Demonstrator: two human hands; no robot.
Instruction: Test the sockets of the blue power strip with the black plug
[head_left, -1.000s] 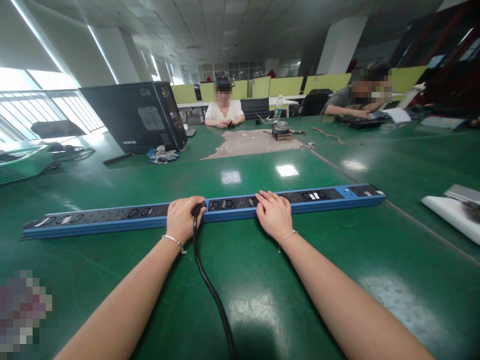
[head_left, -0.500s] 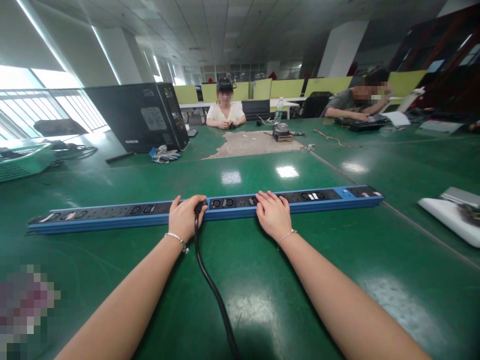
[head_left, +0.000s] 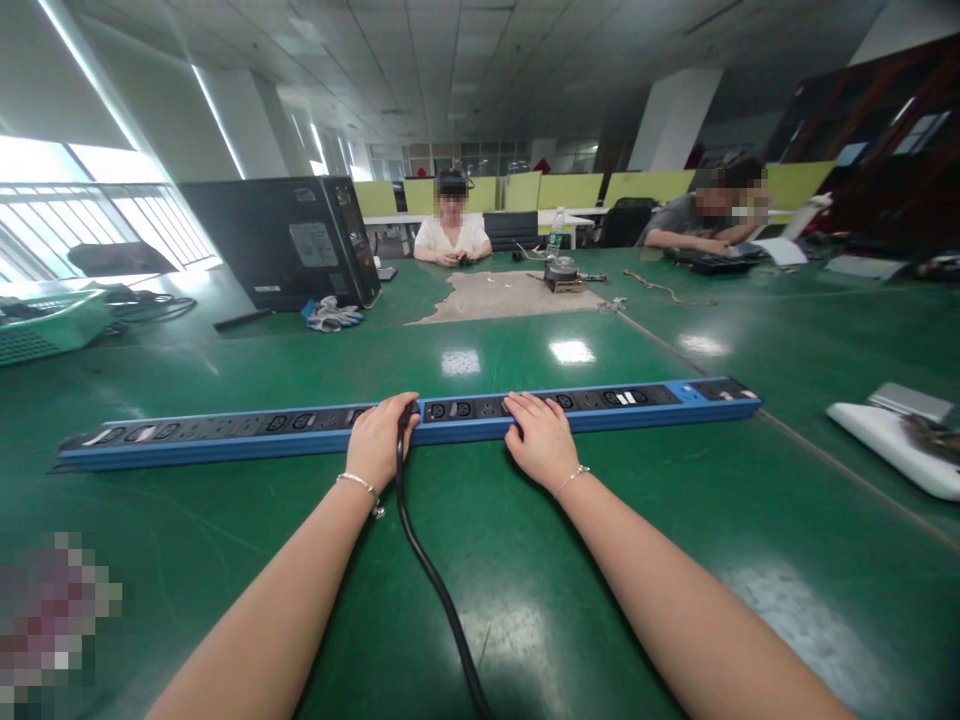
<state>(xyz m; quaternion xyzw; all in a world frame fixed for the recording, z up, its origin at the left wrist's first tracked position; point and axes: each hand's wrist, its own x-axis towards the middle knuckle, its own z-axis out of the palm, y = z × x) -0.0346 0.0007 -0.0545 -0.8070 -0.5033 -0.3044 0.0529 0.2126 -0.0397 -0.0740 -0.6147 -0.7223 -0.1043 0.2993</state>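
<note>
A long blue power strip with black sockets lies across the green table. My left hand is closed around the plug end of a black cable, over the strip just left of its middle. The plug itself is mostly hidden by the fingers. From there the cable runs down toward the bottom edge of the view. My right hand rests on the strip right of the middle, its fingers stretched over the sockets and the thumb at the near side.
A black computer case and gloves stand beyond the strip on the left, near a green basket. A person sits opposite, another farther right. A white device lies at right.
Both hands have shifted slightly: the left a little to the right, the right a little to the left along the strip. The view has also moved slightly.
</note>
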